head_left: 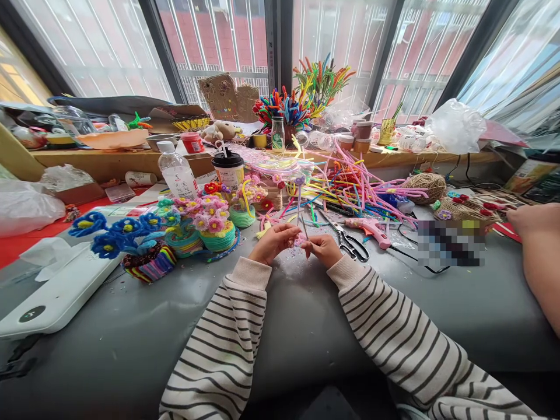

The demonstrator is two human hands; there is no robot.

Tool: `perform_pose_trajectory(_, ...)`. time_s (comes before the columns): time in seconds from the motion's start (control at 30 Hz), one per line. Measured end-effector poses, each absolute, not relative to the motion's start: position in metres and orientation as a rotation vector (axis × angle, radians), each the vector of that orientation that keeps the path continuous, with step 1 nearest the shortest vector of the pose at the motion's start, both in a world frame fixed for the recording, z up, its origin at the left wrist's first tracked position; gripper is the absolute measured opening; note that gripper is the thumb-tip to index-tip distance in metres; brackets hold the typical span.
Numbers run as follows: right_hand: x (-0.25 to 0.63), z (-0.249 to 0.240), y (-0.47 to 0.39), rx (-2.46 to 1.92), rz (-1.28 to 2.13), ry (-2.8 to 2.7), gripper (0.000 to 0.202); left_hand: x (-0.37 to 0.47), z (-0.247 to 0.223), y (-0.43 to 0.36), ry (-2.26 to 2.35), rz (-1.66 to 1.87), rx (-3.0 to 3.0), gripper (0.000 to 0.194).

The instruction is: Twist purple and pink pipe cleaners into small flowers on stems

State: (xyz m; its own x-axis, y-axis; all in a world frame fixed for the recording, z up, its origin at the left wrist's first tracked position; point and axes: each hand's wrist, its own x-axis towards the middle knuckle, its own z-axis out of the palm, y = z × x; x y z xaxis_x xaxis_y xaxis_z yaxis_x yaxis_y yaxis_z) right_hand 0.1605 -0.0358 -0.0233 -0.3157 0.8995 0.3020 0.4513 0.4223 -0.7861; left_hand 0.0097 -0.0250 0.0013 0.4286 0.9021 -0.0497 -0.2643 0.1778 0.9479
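My left hand point(275, 242) is closed, its thumb and fingertips pinching a thin stem that rises to a small purple flower point(300, 180). Close beside it, my right hand point(322, 249) is closed on a thin dark stick point(305, 226). Between the fingertips of both hands shows a small fuzzy pink piece point(299, 240); which fingers touch it is hard to tell. Pink bits lie scattered on the grey table point(301, 309) beneath. Black-handled scissors point(352, 245) and a pink glue gun point(371, 230) rest to the right of my right hand.
Blue flowers in a striped pot point(151, 263) and pink flowers in a green pot point(219, 238) stand left. Behind are a bottle point(177, 172), a black-lidded cup point(228, 169) and loose pipe cleaners point(350, 181). Another person's arm point(540, 262) reaches in from the right.
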Motion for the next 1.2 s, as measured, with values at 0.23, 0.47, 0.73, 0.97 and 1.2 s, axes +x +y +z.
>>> perform_pose_trajectory(0.23, 0.1629, -0.0200, -0.0365, -1.060, 0.844, -2.079, 0.071, 0.0099, 0.0020, -0.0256, 0.709, 0.936, 1.091, 0.017)
perform_pose_trajectory(0.47, 0.1616, -0.0176, -0.0381, -1.066, 0.880, -2.143, 0.071, 0.0090, 0.0022, -0.0265, 0.682, 0.851, 1.124, 0.016)
perform_pose_trajectory(0.73, 0.1599, -0.0218, -0.0373, -1.024, 0.899, -1.998, 0.061, 0.0097, 0.0043, -0.0274, 0.704, 0.840, 1.109, 0.018)
perform_pose_trajectory(0.97, 0.1581, -0.0236, -0.0373, -1.036, 0.860, -1.939, 0.054, 0.0089, 0.0019, -0.0257, 0.702, 0.856, 1.093, 0.016)
perform_pose_trajectory(1.2, 0.1593, -0.0218, -0.0358, -1.081, 0.854, -1.879, 0.056, 0.0093, -0.0004, -0.0248, 0.723, 0.882, 1.175, 0.018)
